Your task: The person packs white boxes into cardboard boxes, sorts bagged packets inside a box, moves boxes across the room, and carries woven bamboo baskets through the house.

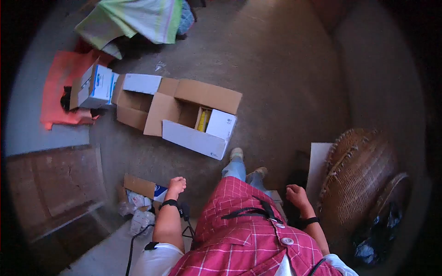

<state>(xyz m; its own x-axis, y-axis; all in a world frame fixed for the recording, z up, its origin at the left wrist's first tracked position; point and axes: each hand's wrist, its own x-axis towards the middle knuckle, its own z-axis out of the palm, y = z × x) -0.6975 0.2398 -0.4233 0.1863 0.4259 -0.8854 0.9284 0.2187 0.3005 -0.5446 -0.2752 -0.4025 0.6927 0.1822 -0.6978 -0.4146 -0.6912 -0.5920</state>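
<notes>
My left hand hangs at my left side with its fingers curled in, and nothing shows in it. Below it in view is a small open carton with plastic-wrapped items; I cannot tell whether the hand touches it. On my other side, my right hand is closed in a loose fist beside my apron, with nothing visible in it. Ahead on the floor lies an open cardboard box, flaps spread, with something yellow inside. Another open box adjoins it on the left.
A blue-and-white box stands by an orange cloth at the left. Green-striped cloth drapes something at the back. Large woven baskets, a white panel and a black plastic bag are on the right.
</notes>
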